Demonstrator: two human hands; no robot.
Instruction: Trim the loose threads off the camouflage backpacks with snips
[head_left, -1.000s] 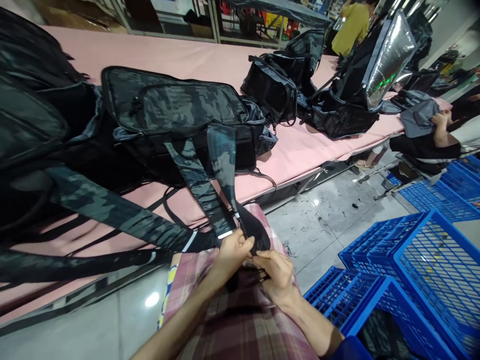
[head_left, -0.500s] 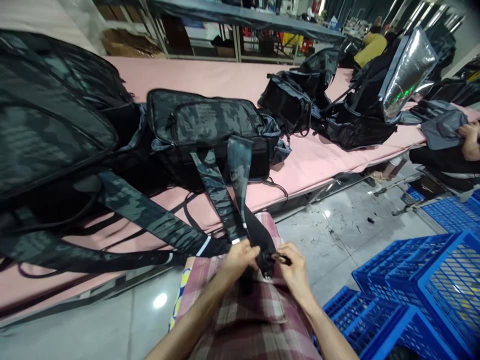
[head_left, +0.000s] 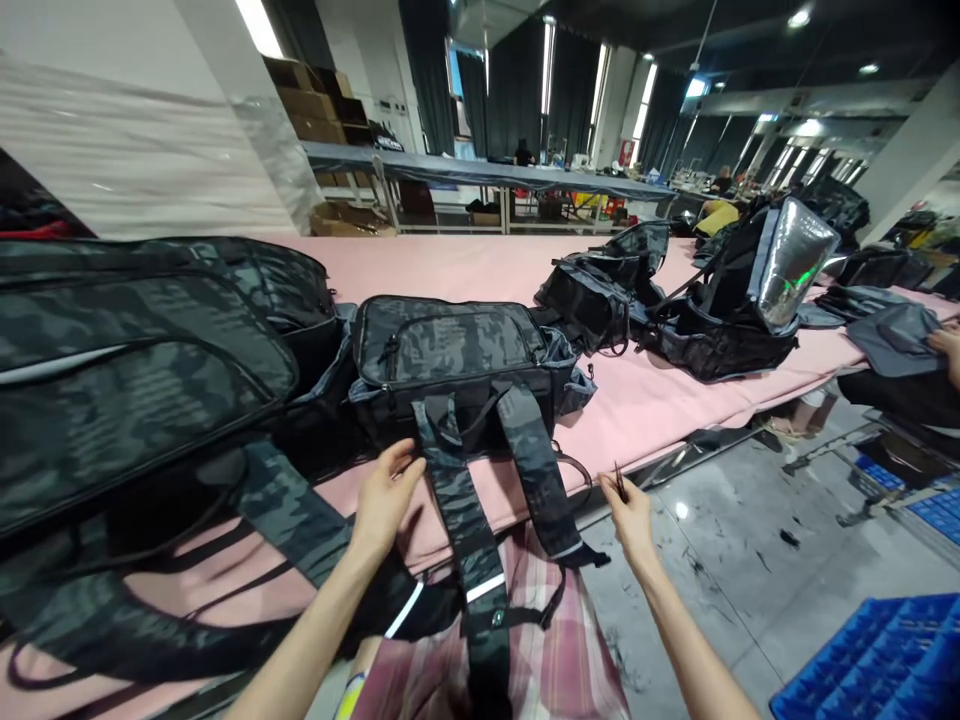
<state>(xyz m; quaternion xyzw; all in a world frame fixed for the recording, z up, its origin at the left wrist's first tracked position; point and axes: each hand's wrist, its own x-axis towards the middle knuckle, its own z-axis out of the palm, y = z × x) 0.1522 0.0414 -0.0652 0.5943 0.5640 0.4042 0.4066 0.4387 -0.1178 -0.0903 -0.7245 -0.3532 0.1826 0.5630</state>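
A black and grey camouflage backpack (head_left: 457,345) lies on the pink-covered table in front of me. Its two shoulder straps, a left strap (head_left: 450,490) and a right strap (head_left: 534,465), hang over the table edge towards my lap. My left hand (head_left: 386,495) is raised just left of the left strap, fingers apart, with nothing in it. Out to the right, beyond the right strap, my right hand (head_left: 630,515) is closed around small dark thread snips (head_left: 619,483), points upward. Part of the snips is hidden in the fingers.
A larger camouflage backpack (head_left: 142,360) lies at the left, its straps trailing off the pink table (head_left: 420,260). More bags (head_left: 592,300) and a silver-lined flap (head_left: 799,260) are farther right. A blue crate (head_left: 874,660) stands on the floor; another person's hand (head_left: 949,345) shows at right.
My hands have parted and risen from the strap end at my lap, left hand leftwards, right hand rightwards with the snips. The right strap now hangs loose. The view has tilted up.
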